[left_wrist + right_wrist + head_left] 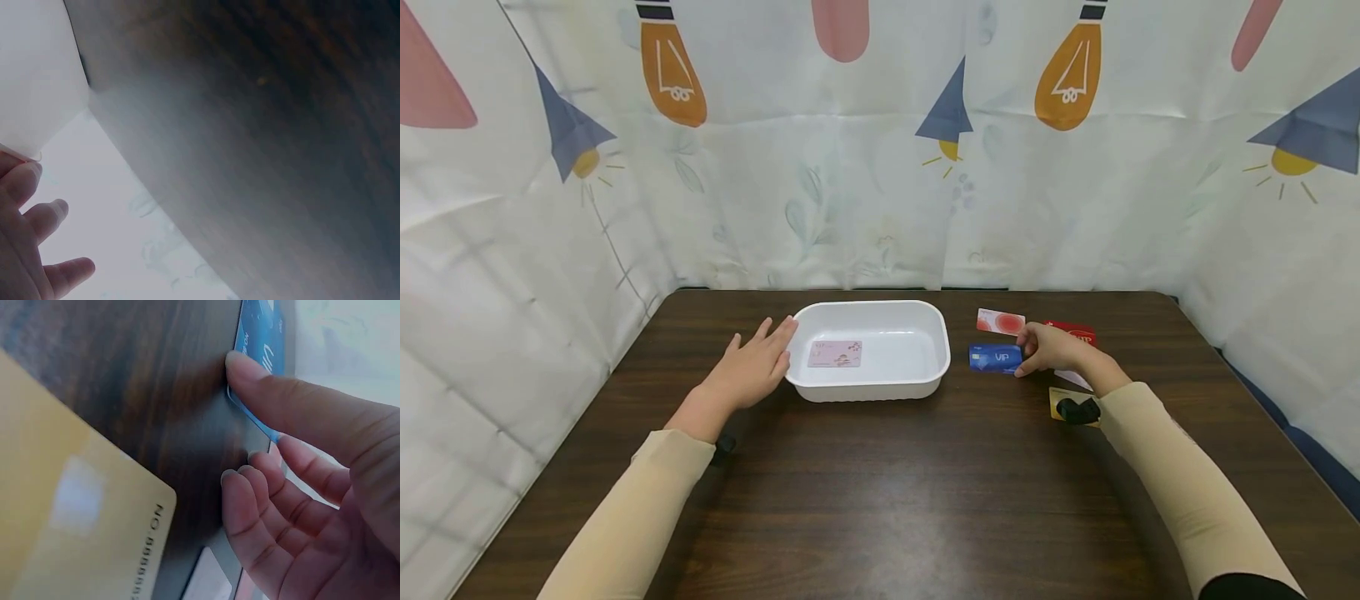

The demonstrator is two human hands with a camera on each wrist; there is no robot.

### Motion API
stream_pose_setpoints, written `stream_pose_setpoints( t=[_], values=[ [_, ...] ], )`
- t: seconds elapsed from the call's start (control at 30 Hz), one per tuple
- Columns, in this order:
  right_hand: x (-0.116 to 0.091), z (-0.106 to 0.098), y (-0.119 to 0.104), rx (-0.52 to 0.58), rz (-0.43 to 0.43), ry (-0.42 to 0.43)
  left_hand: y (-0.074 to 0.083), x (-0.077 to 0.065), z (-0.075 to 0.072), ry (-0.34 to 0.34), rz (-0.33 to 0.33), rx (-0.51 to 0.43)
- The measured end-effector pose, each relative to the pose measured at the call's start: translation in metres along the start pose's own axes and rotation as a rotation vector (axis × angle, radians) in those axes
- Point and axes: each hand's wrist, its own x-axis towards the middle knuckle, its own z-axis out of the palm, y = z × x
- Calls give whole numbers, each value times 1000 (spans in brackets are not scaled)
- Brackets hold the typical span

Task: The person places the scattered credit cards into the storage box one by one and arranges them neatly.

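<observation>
With thumb and forefinger my right hand (1056, 348) pinches the right end of a blue VIP card (991, 358) at the table's surface. The right wrist view shows the thumb on one edge of that card (267, 337), the other fingers curled below. My left hand (751, 368) has its fingers extended, fingertips at the left rim of a white plastic basin (868, 392). Inside the basin, toward the left, lies a pale pink card (835, 354). In the left wrist view the basin's wall (37, 69) fills the upper left corner.
A white-and-red card (996, 321) lies behind the blue one. Near the right hand are a red card (1078, 332), a partly hidden pale card (1073, 379) and a gold card (1060, 404) under the wrist. A printed curtain (880, 208) hangs behind the dark wooden table (880, 500).
</observation>
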Motion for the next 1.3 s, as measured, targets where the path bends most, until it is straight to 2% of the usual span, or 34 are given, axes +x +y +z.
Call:
stream_pose_setpoints(
  t=[0.23, 0.5, 0.83, 1.03, 1.3],
  values=[
    [-3, 8, -1, 100, -49, 46, -1, 1, 0, -12, -5, -1],
    [-6, 7, 9, 269, -79, 32, -2, 1, 1, -12, -2, 7],
    [-10, 5, 18, 472, -16, 17, -2, 1, 1, -13, -5, -2],
    [-15, 1, 17, 550, 2, 77, -1, 1, 0, -6, 2, 0],
    [-18, -7, 0, 605, -34, 151, -2, 1, 1, -13, -5, -11]
  ],
)
